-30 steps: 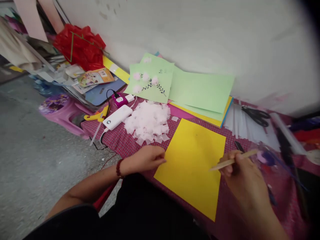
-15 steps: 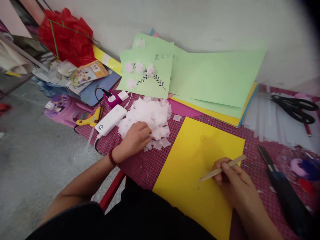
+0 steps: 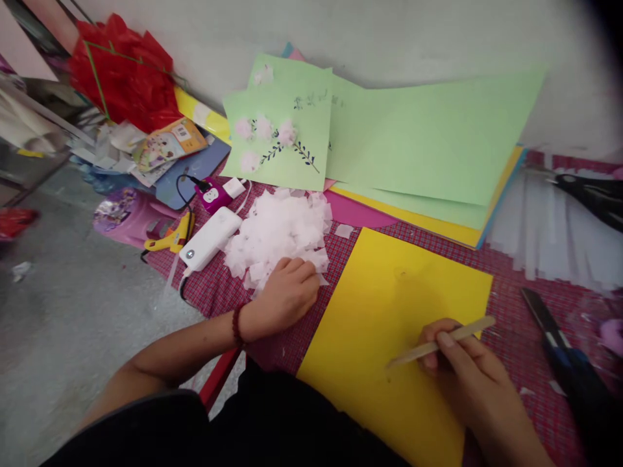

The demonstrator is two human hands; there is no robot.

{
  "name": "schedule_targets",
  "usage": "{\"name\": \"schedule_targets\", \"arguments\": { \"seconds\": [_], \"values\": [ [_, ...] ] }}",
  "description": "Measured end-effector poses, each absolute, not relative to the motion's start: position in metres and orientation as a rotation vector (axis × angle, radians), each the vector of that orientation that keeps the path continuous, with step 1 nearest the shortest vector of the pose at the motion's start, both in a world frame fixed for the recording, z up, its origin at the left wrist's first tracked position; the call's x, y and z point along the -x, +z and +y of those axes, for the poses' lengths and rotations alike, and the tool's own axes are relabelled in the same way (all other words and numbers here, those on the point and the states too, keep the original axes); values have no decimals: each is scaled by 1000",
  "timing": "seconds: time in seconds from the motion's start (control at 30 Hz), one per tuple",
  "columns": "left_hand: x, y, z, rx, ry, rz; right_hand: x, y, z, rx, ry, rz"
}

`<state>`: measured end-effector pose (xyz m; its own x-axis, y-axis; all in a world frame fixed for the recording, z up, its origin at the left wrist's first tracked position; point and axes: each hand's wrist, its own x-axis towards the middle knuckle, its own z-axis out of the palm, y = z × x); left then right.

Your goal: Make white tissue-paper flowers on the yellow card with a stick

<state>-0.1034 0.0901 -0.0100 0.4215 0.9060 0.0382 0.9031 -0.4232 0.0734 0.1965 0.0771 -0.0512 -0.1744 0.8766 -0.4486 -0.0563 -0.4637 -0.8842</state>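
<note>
My left hand, with a beaded bracelet at the wrist, rests at the near edge of a heap of pale pink paper pieces. Its fingers are curled under, and whatever they pinch is hidden. Between thumb and fingers, my right hand grips a flat wooden stick. The stick's left tip is just over a yellow sheet of paper, close to a small dark spot.
Behind lies a green card with pink paper flowers. A white power bank and a yellow glue gun are on the left. To the right are a utility knife, black-handled scissors and translucent glue sticks.
My left hand has drawn back from the paper heap, toward me and slightly right. My right hand still holds the stick at nearly the same place. The view has shifted a little.
</note>
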Motion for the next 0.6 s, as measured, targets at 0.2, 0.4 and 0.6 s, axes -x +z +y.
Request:
{"name": "schedule_targets", "arguments": {
  "seconds": [0.2,0.4,0.6],
  "values": [
    [124,58,164,-2565,915,1651,-187,-46,80,1342,1701,-914],
    [57,52,227,-3020,1074,1429,-188,-42,81,1300,1678,-928],
    [13,3,247,-2876,610,1178,-195,-43,82,1293,1649,-876]
  ]
}}
